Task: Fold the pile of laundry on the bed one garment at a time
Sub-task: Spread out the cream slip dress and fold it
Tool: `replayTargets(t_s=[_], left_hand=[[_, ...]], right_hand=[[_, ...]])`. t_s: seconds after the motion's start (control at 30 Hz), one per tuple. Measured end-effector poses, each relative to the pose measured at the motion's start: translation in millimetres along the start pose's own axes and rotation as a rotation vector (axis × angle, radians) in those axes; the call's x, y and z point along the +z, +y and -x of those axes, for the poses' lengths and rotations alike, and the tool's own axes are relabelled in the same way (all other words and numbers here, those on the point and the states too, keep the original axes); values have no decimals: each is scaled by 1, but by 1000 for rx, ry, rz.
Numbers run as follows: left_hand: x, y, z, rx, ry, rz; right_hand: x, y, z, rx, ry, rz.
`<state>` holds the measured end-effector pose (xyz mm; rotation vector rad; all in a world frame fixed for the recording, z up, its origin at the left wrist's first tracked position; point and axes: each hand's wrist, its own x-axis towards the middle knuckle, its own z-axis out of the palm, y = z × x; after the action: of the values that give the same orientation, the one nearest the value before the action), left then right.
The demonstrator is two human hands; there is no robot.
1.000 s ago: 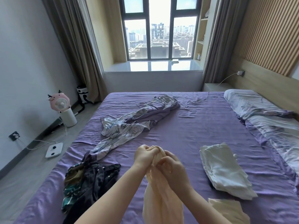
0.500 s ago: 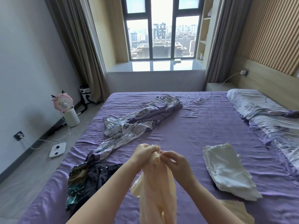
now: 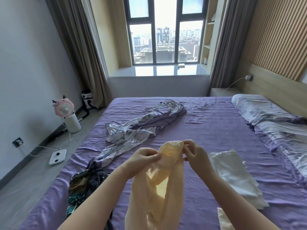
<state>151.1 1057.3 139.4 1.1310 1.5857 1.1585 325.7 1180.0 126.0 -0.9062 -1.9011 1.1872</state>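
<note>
Both grips, left hand (image 3: 146,157) and right hand (image 3: 195,152), pinch the sheer cream garment (image 3: 166,176) by its top hem; below them it looks light, limp, slippery

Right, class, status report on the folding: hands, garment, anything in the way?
Left hand and right hand both pinch the sheer yellow garment by its top edge, hanging over the bed. Nothing in the way.

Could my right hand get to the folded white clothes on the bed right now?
Probably not yet: the right hand and left hand both pinch the sheer cream garment. Otherwise the folded white clothes lie unobstructed beside it.
</note>
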Motion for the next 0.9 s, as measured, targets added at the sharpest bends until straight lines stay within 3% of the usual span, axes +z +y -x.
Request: replayTargets(t_s=[0.1, 0.17, 0.27, 0.33, 0.43, 0.5, 0.6, 0.7, 0.8, 0.9], left_hand=[[2, 11, -1, -80, -34, 218], [5, 17, -7, -94, -13, 217], [5, 25, -16, -97, 70, 83], [2, 24, -18, -88, 85, 21], [5, 18, -19, -136, 67, 184], [11, 15, -20, -216, 61, 355], [17, 17, -21, -324, -70, 411], [18, 26, -20, -272, -236, 456], [21, 31, -25, -290, -54, 560], [21, 32, -34, -343, 39, 643]], right_hand=[[6, 2, 10, 26, -254, -182], [11, 0, 17, -19, -371, -145], [10, -10, 19, -84, -267, -115], [6, -17, 17, 2, -225, -228], [2, -23, 10, 219, -191, -422], [0, -23, 7, 291, -182, -382], [0, -15, 4, 279, -143, -223], [-2, -8, 6, 271, -52, -191], [-4, -10, 12, 184, 9, -232], [-7, -10, 22, 12, -107, -86]])
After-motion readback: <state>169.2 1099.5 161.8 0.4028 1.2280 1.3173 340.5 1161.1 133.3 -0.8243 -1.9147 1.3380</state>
